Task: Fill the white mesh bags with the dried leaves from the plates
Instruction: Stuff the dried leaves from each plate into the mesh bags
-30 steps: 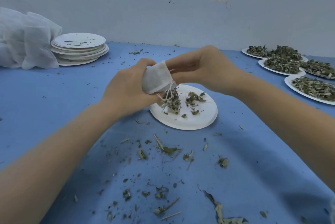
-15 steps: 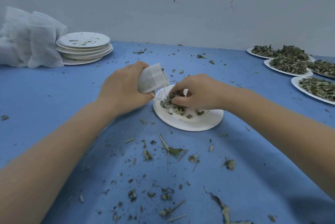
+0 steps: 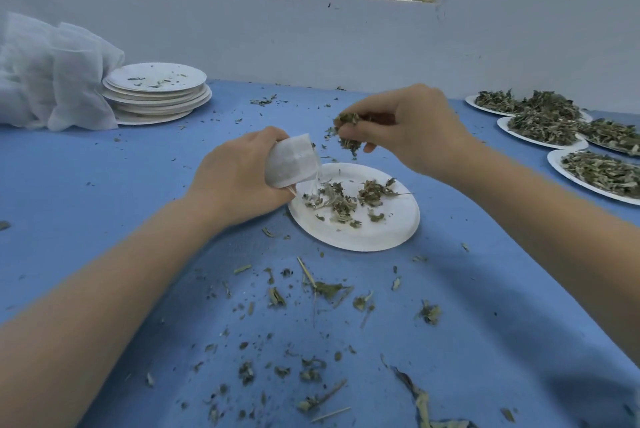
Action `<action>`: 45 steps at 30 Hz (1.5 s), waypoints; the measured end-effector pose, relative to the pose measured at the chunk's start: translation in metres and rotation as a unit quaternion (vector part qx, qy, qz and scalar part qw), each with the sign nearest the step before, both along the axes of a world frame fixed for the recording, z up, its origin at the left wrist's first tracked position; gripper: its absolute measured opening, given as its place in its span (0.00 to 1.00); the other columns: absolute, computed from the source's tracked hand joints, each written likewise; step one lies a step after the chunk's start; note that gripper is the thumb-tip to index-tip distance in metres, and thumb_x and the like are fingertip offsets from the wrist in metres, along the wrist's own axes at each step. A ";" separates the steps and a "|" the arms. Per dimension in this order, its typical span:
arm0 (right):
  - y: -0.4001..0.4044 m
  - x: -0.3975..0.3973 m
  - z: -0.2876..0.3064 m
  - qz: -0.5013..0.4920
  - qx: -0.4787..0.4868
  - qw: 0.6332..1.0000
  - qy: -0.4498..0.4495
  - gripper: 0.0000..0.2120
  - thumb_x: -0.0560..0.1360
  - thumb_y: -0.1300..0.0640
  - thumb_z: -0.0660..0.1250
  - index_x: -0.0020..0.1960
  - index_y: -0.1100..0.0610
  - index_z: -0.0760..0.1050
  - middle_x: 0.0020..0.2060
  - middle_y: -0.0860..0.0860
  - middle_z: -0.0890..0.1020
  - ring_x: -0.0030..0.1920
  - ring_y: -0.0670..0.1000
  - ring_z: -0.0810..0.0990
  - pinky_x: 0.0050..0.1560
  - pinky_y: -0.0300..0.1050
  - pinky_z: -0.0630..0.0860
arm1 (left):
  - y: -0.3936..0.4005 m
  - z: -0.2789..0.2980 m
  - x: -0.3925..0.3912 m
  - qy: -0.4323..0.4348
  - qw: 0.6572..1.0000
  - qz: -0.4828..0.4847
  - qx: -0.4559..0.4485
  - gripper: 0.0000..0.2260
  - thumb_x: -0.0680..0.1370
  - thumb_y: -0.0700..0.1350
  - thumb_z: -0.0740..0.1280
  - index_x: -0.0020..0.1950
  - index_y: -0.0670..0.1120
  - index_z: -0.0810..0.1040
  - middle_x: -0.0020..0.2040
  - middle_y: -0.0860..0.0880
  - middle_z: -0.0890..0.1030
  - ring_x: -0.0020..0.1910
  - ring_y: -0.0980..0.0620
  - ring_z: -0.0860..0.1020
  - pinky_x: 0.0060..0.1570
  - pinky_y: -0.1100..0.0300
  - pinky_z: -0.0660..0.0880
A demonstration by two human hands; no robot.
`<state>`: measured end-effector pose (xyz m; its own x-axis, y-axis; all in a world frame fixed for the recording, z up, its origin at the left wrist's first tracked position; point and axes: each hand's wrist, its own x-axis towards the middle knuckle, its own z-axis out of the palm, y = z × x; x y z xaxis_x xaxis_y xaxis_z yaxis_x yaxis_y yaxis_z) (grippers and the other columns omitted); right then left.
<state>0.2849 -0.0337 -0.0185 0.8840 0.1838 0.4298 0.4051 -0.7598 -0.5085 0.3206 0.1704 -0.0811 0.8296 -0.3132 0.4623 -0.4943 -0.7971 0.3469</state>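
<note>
Head view: the left hand (image 3: 239,176) grips a small bag (image 3: 292,161) near the middle of the desk (image 3: 86,185), fingers curled round its body so that its mouth tips toward the right, over the left rim of the plate (image 3: 353,207). Held there, anything that misses the mouth should drop back on the plate rather than the cloth. The bag's strings hang down onto the plate.

The right hand (image 3: 405,129) pinches a tuft of leaves (image 3: 346,131) just beside and a little above the bag's mouth, apart from it, fingertips pointing down and left as if to feed it in. A thin scatter of leaves lies on the plate below, so this plate looks nearly used up.

Toward the desk's far right edge, four plates heaped with leaves (image 3: 543,122) wait their turn, overlapping. At the far left, a stack of used plates (image 3: 156,95) sits against a heap of white mesh (image 3: 52,74); whether that is spare bags or filled ones cannot be told. Crumbs (image 3: 311,289) litter the near side of the desk, a sign that loose bits slip from a pinch easily.
</note>
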 end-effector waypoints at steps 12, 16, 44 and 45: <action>0.018 -0.007 -0.016 0.032 0.031 0.999 0.020 0.12 0.72 0.60 0.71 0.42 0.41 0.79 0.25 0.34 0.77 0.30 0.34 0.75 0.34 0.25 0.69 | -0.006 0.004 -0.008 0.009 0.989 -0.056 -0.133 0.20 0.64 0.49 0.75 0.53 0.53 0.74 0.39 0.60 0.75 0.39 0.56 0.72 0.36 0.73 0.66; 0.026 -0.010 -0.013 0.039 -0.055 0.998 0.002 0.11 0.69 0.64 0.71 0.48 0.52 0.83 0.35 0.44 0.84 0.40 0.41 0.80 0.44 0.33 0.74 | -0.012 0.007 -0.014 -0.012 0.995 -0.060 -0.080 0.24 0.63 0.52 0.71 0.57 0.50 0.74 0.45 0.54 0.77 0.45 0.49 0.76 0.44 0.57 0.71; 0.007 -0.014 0.005 0.179 0.112 0.966 0.149 0.10 0.74 0.65 0.68 0.48 0.51 0.82 0.41 0.49 0.86 0.42 0.44 0.83 0.42 0.35 0.78 | -0.018 0.009 -0.016 -0.052 0.992 -0.044 -0.102 0.24 0.67 0.49 0.71 0.61 0.48 0.71 0.42 0.55 0.72 0.39 0.51 0.71 0.36 0.64 0.61; 0.001 -0.013 0.003 0.151 0.129 0.972 0.129 0.09 0.73 0.65 0.69 0.48 0.53 0.83 0.40 0.48 0.86 0.43 0.45 0.84 0.42 0.38 0.79 | -0.016 0.009 -0.014 -0.057 0.993 -0.037 -0.095 0.24 0.67 0.49 0.72 0.61 0.49 0.71 0.42 0.54 0.73 0.39 0.50 0.71 0.37 0.62 0.63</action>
